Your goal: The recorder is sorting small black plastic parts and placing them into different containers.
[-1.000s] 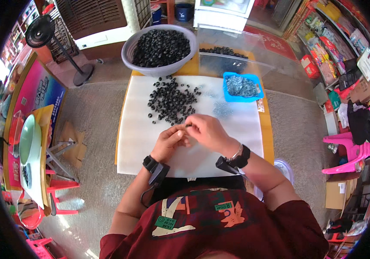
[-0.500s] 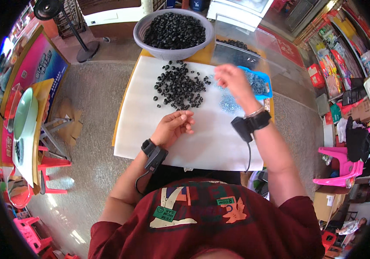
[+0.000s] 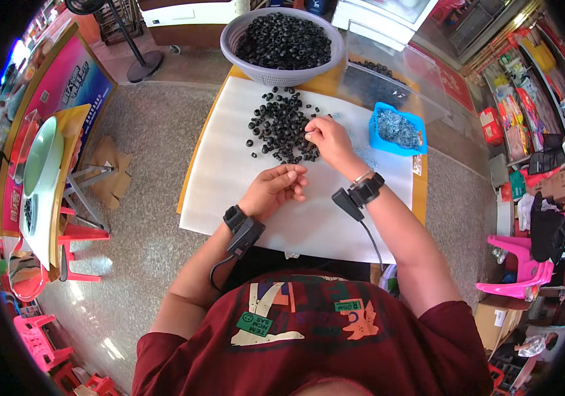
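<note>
A loose pile of small black ring-like plastic parts [image 3: 279,129] lies on a white sheet [image 3: 229,191] in front of me. My left hand [image 3: 274,189] is just below the pile, its thumb pressed to the curled fingers; whatever they pinch is hidden. My right hand [image 3: 331,141] is at the pile's right edge, thumb and forefinger closed together on something too small to name. Right of it, a blue plastic basket [image 3: 375,140] holds many tiny clear-bluish pieces [image 3: 398,127]. More of these tiny pieces [image 3: 368,158] are scattered on the sheet beside my right wrist.
A grey colander [image 3: 272,74] heaped with black parts stands at the table's far edge. Beside it is a clear plastic box [image 3: 369,86] with more black parts. A side table with a green basin [image 3: 43,157] stands left; a pink stool [image 3: 516,264] is on the right.
My right hand has moved left from near the blue basket to the black pile. The blue basket now shows uncovered. My left hand stays below the pile; the view has shifted slightly.
</note>
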The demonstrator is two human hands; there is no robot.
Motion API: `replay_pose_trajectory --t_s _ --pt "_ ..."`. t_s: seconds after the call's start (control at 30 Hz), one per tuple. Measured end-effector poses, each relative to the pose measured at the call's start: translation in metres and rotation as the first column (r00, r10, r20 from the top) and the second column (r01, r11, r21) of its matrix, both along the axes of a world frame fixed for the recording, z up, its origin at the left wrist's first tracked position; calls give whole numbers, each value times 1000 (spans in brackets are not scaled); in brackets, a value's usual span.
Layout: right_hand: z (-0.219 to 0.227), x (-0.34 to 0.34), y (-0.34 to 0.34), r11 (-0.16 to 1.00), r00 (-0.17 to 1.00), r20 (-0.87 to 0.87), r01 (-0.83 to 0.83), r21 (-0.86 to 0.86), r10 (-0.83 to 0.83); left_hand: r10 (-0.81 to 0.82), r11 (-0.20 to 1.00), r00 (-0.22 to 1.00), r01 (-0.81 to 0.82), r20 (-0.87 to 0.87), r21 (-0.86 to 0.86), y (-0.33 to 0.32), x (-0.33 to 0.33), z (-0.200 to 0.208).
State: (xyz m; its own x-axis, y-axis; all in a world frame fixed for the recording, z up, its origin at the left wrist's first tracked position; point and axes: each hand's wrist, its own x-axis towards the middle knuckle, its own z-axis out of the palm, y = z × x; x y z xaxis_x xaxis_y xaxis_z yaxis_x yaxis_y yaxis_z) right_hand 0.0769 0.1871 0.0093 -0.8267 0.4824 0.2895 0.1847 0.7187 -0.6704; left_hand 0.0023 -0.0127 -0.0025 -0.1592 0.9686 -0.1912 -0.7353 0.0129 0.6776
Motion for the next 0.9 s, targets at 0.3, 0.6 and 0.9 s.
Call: replay_pose_trajectory --t_s 0.3,0.6,0.9 --pt "25 38 -66 787 995 -89 -97 -609 54 184 982 979 -187 83 34 6 1 -4" --pt "17 53 -79 804 989 -77 55 -592 -125 168 984 977 -174 130 34 0 -4 -8" --pt "-7 76 -62 934 969 -13 235 -268 -247 81 973 943 -145 323 178 1 -12 -16"
